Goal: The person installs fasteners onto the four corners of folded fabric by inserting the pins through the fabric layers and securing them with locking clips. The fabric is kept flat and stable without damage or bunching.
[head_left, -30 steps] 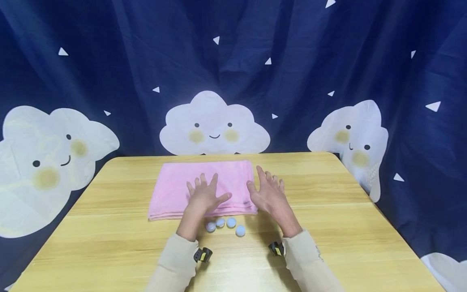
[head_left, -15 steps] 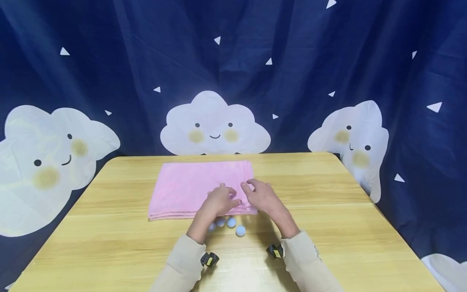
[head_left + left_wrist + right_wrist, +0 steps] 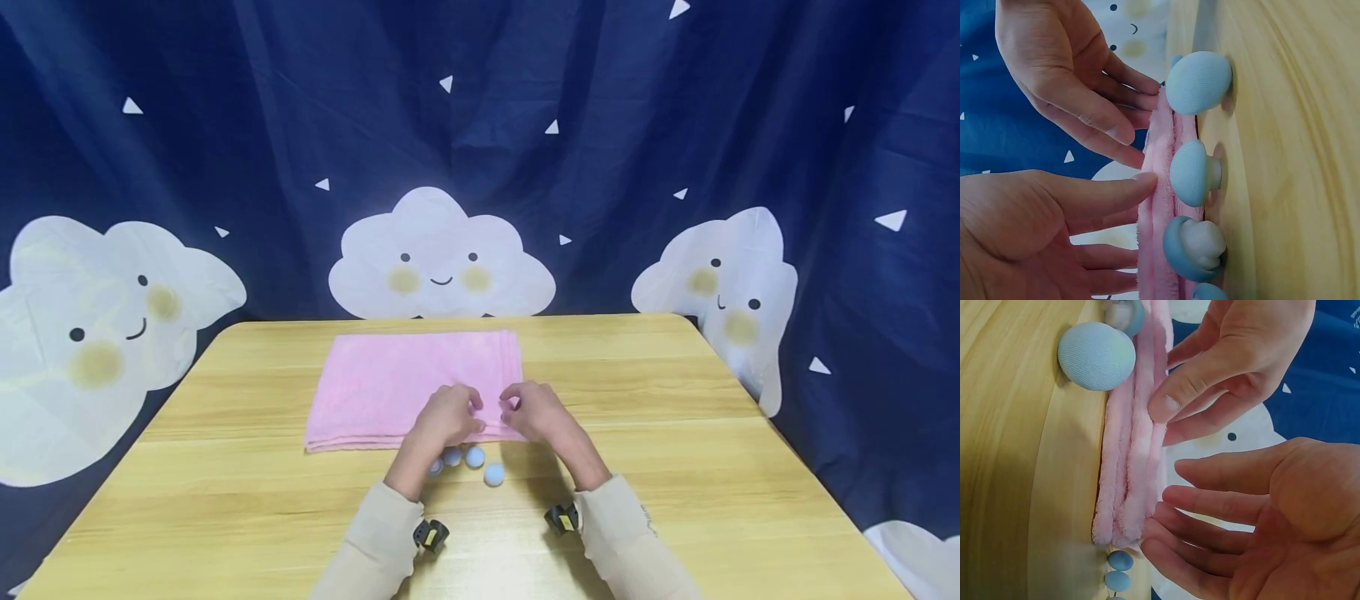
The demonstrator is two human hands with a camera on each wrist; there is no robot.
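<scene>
Wooden table (image 3: 675, 467) bears folded pink towel (image 3: 382, 383) toward rear. Left hand (image 3: 444, 415) and right hand (image 3: 540, 410) rest fingertips on towel's right part, loosely bent, thumb-to-finger gaps narrow. Blue knobs (image 3: 494, 474) stand just before near edge.

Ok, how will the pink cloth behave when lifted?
The pink cloth will probably sag, given its fuzzy, soft-looking pile. Its stacked folds, visible along the near edge, may open if only the top layer is pinched.
</scene>
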